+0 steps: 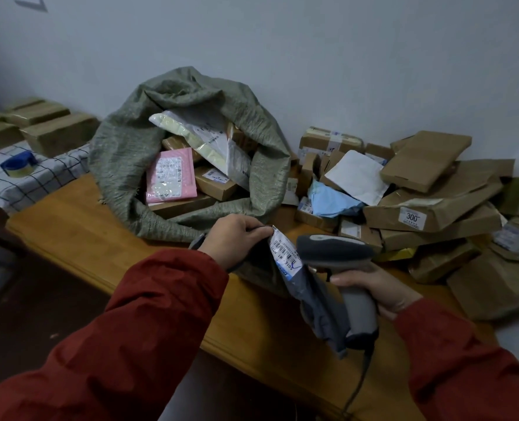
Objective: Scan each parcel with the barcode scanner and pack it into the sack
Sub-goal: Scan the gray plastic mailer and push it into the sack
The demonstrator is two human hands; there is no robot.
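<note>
Left hand (237,235): I pinch the top edge of the grey parcel (313,299), just in front of the sack's mouth
Right hand (383,287): my fingers are wrapped round the grip of the barcode scanner (337,253), in front of the sack and to its right, with the scanner head right against the label (285,253)
Parcel: it hangs limp between my hands, in front of the sack and not yet inside it
Sack (121,159): it stands open on the bench (85,226), its rim slumped, with a pink parcel (171,176) and brown boxes inside
Waiting pile (434,208): boxes and mailers are heaped to the right of the sack
Scan risk: the label curls with the soft film and sits very close to the scanner head, so I think the read may fail unless I pull the film flat and back the scanner off
Grip risk: I hold the parcel by one edge only, so the slippery film could slide out and drop short of the sack
Sack risk: the sagging rim nearest me could fold inward and catch the parcel
Cable risk: the cable (358,387) trails off the bench edge in front of the sack and could snag
</note>
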